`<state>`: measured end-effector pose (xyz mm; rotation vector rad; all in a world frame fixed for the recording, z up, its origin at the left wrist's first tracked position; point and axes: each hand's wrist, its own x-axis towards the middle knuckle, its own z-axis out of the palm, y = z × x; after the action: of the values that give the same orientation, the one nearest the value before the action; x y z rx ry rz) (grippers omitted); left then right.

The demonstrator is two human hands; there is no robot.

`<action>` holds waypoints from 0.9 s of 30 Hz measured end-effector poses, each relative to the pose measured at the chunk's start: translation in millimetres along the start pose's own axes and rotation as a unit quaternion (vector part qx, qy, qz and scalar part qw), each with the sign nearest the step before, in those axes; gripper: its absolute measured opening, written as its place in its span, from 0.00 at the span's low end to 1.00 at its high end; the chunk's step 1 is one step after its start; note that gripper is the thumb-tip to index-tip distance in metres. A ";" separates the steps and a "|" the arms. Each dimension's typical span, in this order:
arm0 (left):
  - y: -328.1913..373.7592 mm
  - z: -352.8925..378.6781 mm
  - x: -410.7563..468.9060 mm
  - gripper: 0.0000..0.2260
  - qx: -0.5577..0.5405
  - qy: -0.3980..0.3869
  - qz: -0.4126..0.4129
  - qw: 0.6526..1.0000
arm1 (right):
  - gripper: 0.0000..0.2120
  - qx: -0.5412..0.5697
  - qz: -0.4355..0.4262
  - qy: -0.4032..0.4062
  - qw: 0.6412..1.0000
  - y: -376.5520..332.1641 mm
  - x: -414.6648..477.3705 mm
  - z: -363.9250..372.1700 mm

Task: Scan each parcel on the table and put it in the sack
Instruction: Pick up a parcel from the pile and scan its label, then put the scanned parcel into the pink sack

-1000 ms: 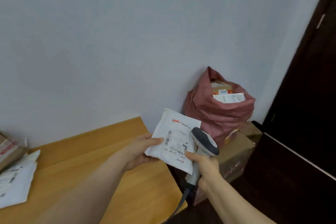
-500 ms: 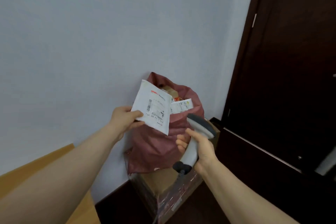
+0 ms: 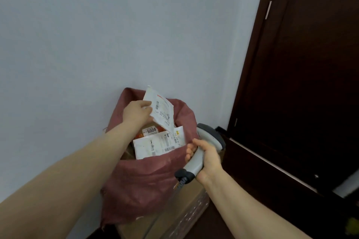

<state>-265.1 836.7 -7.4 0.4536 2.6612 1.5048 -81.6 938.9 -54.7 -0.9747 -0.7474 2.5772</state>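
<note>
My left hand (image 3: 137, 112) pinches a white parcel (image 3: 160, 109) by its left edge and holds it over the open mouth of the dark red sack (image 3: 143, 182). The parcel's lower corner dips into the opening. Inside the sack lie another white parcel (image 3: 155, 145) with barcode labels and an orange-brown box with a white label (image 3: 150, 131). My right hand (image 3: 206, 159) grips the handle of a grey barcode scanner (image 3: 208, 136) just right of the sack's rim, its head pointing up and away.
The sack rests on a cardboard box (image 3: 182, 211) wrapped in clear tape, against a pale wall (image 3: 116, 25). A dark wooden door (image 3: 310, 64) and dark furniture stand to the right. The table is out of view.
The view swung right, away from the table. My left hand carried the white parcel from beside the scanner to over the sack's mouth. My right hand, still holding the scanner, drew in beside the sack's rim.
</note>
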 end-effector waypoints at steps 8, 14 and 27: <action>10.6 82.3 60.0 0.20 0.184 -0.036 -0.021 0.982 | 0.04 -0.031 0.100 -0.019 0.994 -9.0 76.8 -10.5; 7.2 118.2 74.9 0.26 0.242 -0.086 -0.055 0.965 | 0.05 -0.064 0.133 -0.032 0.989 -15.8 106.7 -16.1; -40.8 -39.2 -59.1 0.21 0.195 0.050 -0.134 0.970 | 0.04 -0.201 0.182 -0.169 0.948 81.0 26.5 49.9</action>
<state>-225.2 768.1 -27.1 0.0243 2.9535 0.9566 -141.3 865.2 -82.2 -0.8472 -1.3379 3.0314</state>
